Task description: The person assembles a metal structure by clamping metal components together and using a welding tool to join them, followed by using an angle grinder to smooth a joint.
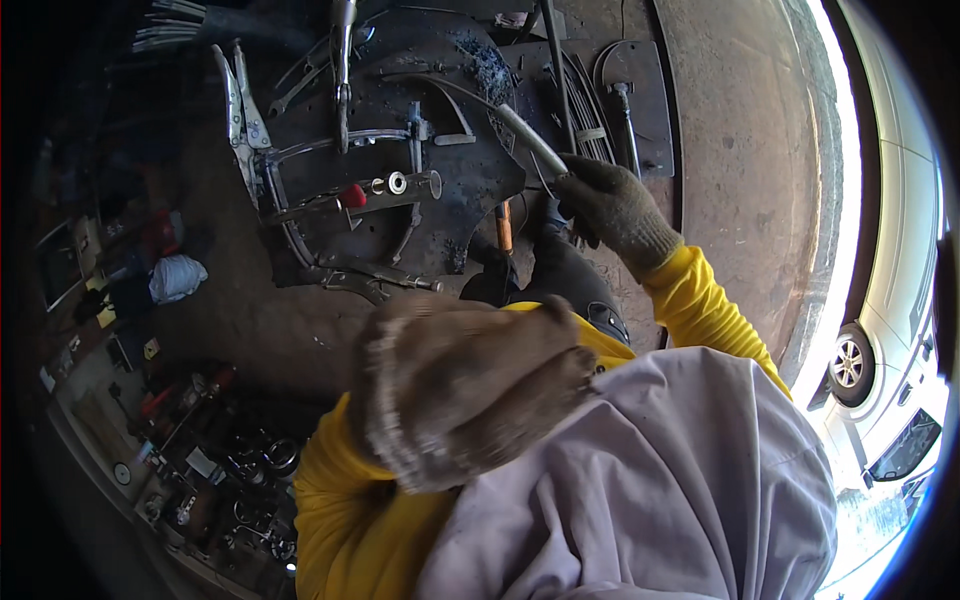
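Two gloves [628,222] on, gripped one pale cylindrical tool [532,140] in the right hand [603,195], near the right edge of one dark tabletop [472,192]. Held the left hand [480,375], blurred, in the foreground; could not tell whether spread or clenched. Saw one curved metal frame [305,146], at least two locking pliers [246,158] and one orange handle [504,228].

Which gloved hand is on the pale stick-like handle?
The right gloved hand, closed around the lower end of the pale handle. The left gloved hand, blurred and nearer the camera, is well apart from it.
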The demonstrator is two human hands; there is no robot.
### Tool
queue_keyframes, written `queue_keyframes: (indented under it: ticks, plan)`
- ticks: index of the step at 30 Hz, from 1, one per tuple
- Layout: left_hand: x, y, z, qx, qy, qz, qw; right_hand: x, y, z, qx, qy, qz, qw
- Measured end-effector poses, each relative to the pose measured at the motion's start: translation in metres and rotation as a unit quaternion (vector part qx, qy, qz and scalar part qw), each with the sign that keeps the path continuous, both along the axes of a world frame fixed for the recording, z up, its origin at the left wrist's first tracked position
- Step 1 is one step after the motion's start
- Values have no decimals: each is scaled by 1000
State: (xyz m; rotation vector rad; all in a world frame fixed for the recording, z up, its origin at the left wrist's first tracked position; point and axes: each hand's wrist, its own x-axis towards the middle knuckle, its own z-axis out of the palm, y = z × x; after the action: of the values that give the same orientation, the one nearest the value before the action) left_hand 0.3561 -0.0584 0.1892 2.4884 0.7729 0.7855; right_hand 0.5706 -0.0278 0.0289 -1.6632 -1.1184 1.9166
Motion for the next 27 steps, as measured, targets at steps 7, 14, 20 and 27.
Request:
queue_keyframes:
  ticks: [7,14,20,27]
  plan:
    - [-54,119,36,235,263,30,935,-59,-46,-6,-26,87,-182,979]
    - [-15,201,-47,184,355,-179,899,-102,-66,-11,-1,7,-256,967]
    - [12,211,-91,106,609,-201,760,-123,-71,-16,-12,48,-321,946]
    - [17,213,-119,105,609,-227,753,-123,-72,-14,-33,127,-369,920]
